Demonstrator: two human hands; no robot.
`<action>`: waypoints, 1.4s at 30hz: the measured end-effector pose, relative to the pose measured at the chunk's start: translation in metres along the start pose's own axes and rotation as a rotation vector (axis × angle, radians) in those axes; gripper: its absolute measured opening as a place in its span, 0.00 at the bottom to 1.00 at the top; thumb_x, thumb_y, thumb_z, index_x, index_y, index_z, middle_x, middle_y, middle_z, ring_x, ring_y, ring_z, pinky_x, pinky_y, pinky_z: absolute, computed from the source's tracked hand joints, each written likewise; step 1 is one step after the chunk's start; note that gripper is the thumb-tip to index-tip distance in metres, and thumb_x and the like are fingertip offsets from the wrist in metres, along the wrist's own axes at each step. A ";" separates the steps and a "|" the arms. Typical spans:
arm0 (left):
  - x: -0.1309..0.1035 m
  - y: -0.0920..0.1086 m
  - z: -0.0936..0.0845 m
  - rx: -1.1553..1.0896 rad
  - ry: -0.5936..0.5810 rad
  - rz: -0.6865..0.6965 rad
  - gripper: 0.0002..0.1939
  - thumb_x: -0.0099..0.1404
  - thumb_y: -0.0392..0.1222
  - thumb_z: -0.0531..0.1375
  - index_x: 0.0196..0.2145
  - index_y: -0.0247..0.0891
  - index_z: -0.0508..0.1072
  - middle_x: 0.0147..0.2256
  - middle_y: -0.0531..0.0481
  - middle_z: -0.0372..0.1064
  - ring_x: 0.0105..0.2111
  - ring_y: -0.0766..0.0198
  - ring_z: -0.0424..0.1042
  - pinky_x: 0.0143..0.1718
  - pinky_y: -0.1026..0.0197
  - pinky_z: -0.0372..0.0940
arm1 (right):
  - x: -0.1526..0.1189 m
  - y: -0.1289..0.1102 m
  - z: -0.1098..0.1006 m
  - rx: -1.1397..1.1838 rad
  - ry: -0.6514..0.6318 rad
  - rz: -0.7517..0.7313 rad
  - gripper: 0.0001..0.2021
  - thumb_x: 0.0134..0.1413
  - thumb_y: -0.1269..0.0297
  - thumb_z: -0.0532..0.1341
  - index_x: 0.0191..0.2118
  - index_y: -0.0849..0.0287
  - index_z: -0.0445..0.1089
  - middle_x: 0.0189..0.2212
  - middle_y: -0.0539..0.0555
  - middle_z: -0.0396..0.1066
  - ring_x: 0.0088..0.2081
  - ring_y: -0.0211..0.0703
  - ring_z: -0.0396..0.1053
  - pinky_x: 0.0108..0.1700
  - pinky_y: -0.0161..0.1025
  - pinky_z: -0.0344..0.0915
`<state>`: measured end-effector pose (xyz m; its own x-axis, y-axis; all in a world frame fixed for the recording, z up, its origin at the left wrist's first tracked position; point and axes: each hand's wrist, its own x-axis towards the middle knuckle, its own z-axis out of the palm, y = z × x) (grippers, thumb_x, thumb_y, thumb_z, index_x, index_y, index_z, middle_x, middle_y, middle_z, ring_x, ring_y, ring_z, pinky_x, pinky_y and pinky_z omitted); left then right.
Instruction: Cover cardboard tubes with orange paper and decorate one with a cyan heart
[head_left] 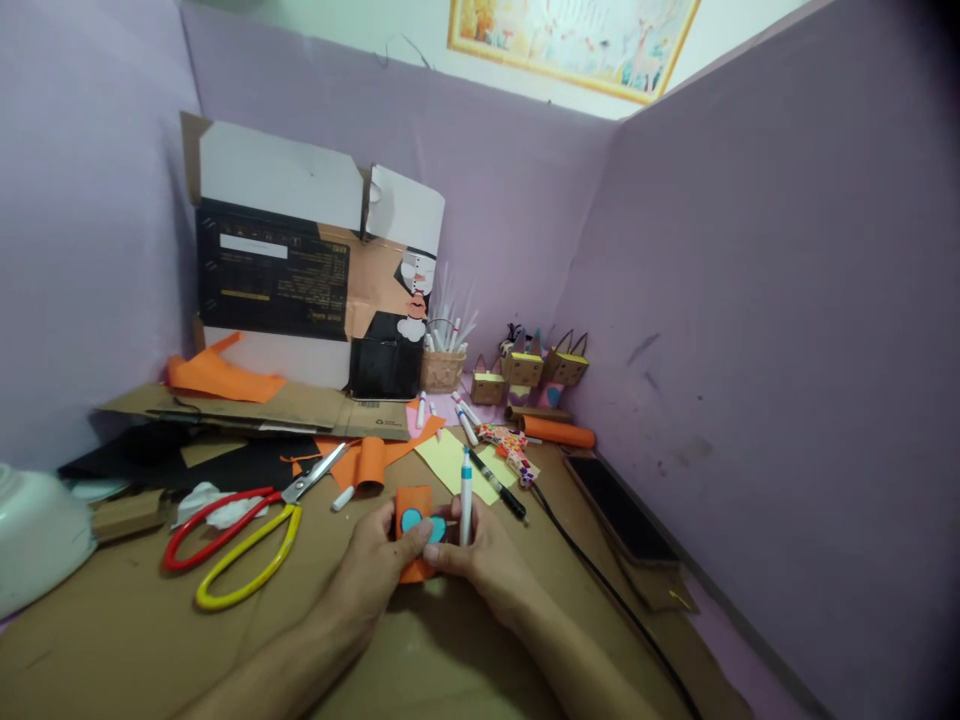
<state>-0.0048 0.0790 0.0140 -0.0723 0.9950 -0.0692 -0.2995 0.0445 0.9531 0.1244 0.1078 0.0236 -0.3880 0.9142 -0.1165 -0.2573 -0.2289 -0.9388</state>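
Note:
My left hand point(379, 550) is closed on a small piece of orange paper point(414, 500), which stands upright with blue round shapes on its front. The thumb presses on its face, beside a blue cut-out point(411, 520). My right hand point(484, 555) is closed around a white marker point(466, 505) with a blue tip pointing up. Its thumb and fingertips also touch the edge of a second blue piece point(436, 530) at the orange paper's right side. Whether the orange paper is rolled or flat is partly hidden by my fingers.
Large scissors point(251, 540) with red and yellow handles lie open at left. An orange roll point(370, 465), a black pen point(496, 484), yellow paper point(454, 465) and a glue gun point(517, 455) with cable lie ahead. A phone point(622, 508) lies right; a pen basket point(442, 370) stands behind.

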 end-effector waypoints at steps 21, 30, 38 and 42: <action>-0.019 0.006 0.010 0.738 -0.128 0.330 0.20 0.62 0.40 0.51 0.51 0.36 0.67 0.48 0.41 0.67 0.48 0.55 0.65 0.50 0.55 0.59 | 0.008 0.010 -0.009 -0.320 0.288 -0.174 0.23 0.28 0.57 0.70 0.26 0.56 0.54 0.20 0.45 0.62 0.21 0.36 0.62 0.20 0.32 0.60; -0.010 0.009 -0.001 0.516 -0.075 0.166 0.26 0.61 0.51 0.51 0.52 0.33 0.67 0.54 0.41 0.64 0.56 0.50 0.59 0.58 0.47 0.50 | 0.003 -0.003 -0.015 -0.015 0.118 -0.078 0.25 0.28 0.61 0.71 0.26 0.55 0.51 0.24 0.45 0.65 0.25 0.39 0.66 0.30 0.38 0.65; -0.010 0.009 0.000 0.470 -0.083 0.142 0.21 0.58 0.45 0.57 0.48 0.37 0.71 0.49 0.46 0.70 0.52 0.53 0.65 0.53 0.55 0.58 | 0.003 -0.001 -0.015 -0.055 0.010 -0.194 0.20 0.34 0.63 0.68 0.26 0.55 0.52 0.23 0.45 0.63 0.27 0.38 0.63 0.29 0.34 0.57; -0.012 0.009 0.003 0.584 -0.040 0.160 0.15 0.58 0.43 0.56 0.42 0.37 0.74 0.38 0.49 0.75 0.38 0.58 0.72 0.40 0.62 0.64 | 0.002 0.000 -0.015 -0.101 0.032 -0.198 0.20 0.34 0.62 0.68 0.25 0.56 0.52 0.21 0.44 0.62 0.24 0.36 0.60 0.26 0.33 0.54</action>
<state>-0.0038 0.0675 0.0247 -0.0342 0.9955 0.0888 0.2844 -0.0755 0.9557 0.1363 0.1147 0.0184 -0.3099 0.9486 0.0644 -0.2353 -0.0109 -0.9719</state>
